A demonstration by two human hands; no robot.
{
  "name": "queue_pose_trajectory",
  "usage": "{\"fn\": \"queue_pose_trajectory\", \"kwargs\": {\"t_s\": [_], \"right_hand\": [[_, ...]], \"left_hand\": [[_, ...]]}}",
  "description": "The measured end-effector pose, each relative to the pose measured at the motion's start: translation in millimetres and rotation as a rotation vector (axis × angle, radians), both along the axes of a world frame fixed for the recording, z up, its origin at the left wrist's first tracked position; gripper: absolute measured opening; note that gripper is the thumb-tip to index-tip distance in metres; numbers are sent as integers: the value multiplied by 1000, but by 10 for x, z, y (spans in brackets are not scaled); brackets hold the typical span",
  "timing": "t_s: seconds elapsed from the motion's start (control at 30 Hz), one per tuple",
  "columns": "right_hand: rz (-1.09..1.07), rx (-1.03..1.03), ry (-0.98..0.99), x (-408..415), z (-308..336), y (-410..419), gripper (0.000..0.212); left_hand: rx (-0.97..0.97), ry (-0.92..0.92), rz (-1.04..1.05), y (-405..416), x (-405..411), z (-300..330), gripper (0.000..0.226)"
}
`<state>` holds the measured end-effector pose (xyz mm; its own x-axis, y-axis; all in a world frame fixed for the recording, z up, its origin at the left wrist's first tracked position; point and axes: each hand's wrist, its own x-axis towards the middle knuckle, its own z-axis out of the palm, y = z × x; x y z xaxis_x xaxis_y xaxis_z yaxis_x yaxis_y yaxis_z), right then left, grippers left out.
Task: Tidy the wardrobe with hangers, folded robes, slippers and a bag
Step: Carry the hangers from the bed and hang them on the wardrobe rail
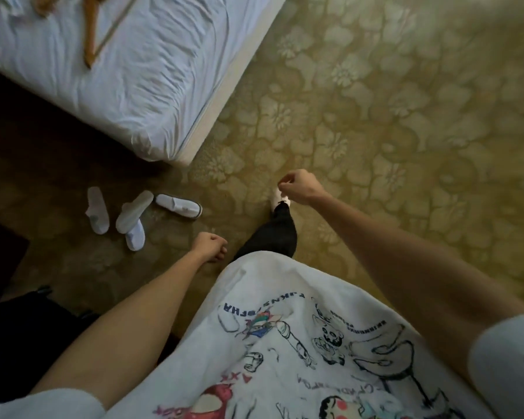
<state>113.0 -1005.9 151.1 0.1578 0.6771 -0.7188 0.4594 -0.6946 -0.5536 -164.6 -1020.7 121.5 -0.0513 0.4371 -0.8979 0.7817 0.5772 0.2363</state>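
- Both hands hang empty over the carpet (pixel 406 116): left hand (pixel 210 244) near centre, fingers loosely curled; right hand (pixel 298 186) farther off, fingers curled too.
- Three white slippers (pixel 133 216) scattered on the floor left, near the bed (pixel 152 95) corner, long axes pointing different ways.
- Wooden hangers (pixel 91 28) lie on the bed, far left.

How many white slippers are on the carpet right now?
4, in a cluster off the bed's corner: left slipper; upper middle slipper lying across the lower middle slipper; right slipper near the leg. Others may be out of view.
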Motion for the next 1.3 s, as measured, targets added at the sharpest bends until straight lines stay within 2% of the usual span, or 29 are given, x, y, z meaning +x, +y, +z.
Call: {"fn": "queue_pose_trajectory", "kwargs": {"t_s": [0.17,0.4,0.57,0.67,0.8,0.97,1.13,1.3], "right_hand": [[16,-109,-80,995,-36,450,26],[-226,-241,-193,2585,-91,645,21],[-281,-349,-197,3533,-342,1079,25],[-257,-332,-187,4010,-308,1751,27],[-156,-237,-172,4481,-86,2906,23],[8,-97,-126,4806,114,4464,23],[220,20,-112,4874,222,5968,25],[373,31,-151,5106,154,7293,26]], "left_hand": [[36,-83,-26,1094,1164,112,17],[75,-237,-223,2541,3022,282,18],[92,-261,-344,3463,4147,236,17],[105,-212,-390,4025,4609,290,17],[109,-158,-335,4727,4964,380,17],[174,-65,-235,5453,5020,456,20],[100,23,-175,6121,4946,196,22],[39,32,-108,7044,5158,-54,24]]}}
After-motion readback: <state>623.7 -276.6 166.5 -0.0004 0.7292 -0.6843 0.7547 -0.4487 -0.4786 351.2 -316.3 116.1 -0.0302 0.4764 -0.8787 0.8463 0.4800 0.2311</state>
